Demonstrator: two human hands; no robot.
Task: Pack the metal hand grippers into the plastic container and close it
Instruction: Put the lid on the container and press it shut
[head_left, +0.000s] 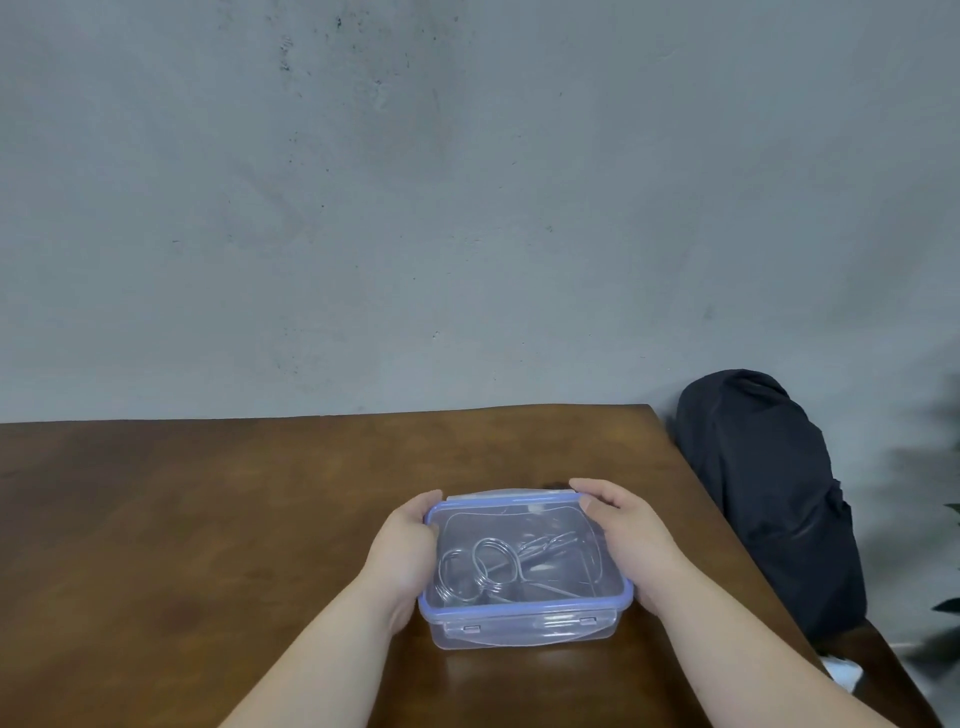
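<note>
Head view: both hands clasped a clear rectangular plastic container with a blue-rimmed lid (524, 561) on a dark brown wooden table (208, 519).

Left hand (402, 551) gripped the container's left side and right hand (631, 540) its right side, fingers curled over the far corners of the lid. Between the hands, coiled silver metal hand grippers (483, 569) lay inside, seen through the lid, which sat on top. Beyond the right hand, off the table's edge, a black fabric bundle (769, 499) rested on a seat. Nothing stood between the hands and the container. Behind the table rose a bare grey concrete wall (415, 208).
</note>
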